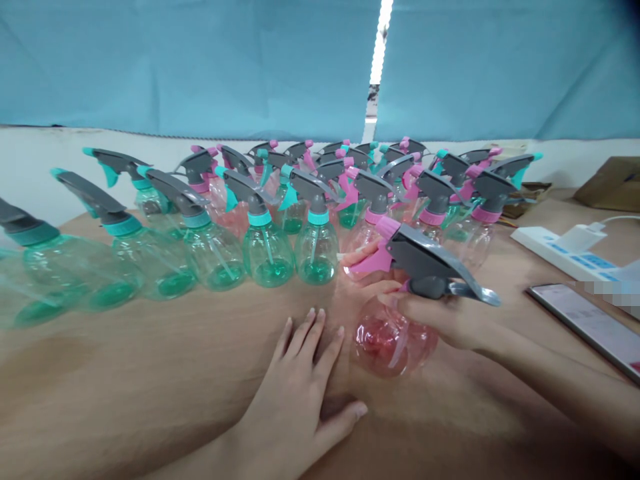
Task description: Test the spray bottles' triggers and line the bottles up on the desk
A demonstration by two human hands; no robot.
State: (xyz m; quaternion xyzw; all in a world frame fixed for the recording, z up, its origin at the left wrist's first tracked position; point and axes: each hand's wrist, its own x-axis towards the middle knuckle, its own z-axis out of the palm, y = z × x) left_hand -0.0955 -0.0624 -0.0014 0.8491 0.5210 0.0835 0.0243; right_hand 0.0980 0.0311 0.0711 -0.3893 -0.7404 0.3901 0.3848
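My left hand (295, 393) lies flat on the wooden table (170, 373), fingers spread, holding nothing. My right hand (445, 320) is wrapped round the neck of a spray bottle (393, 343) with a clear pink body, a grey head and a pink nozzle and trigger. That bottle leans, and its fingers partly hide the neck. Beyond my right fingertips stands another pink spray bottle (375, 207), partly covered. Beside it, a green spray bottle (317, 257) with a turquoise collar stands upright at the front of the rows.
Several more green and pink spray bottles (215, 257) stand in rows across the back and left. At right lie a phone (585, 323) and a white power strip (560, 250) with a plugged-in charger. A brown cardboard box (610, 183) sits far right, and a blue curtain (200, 67) hangs behind.
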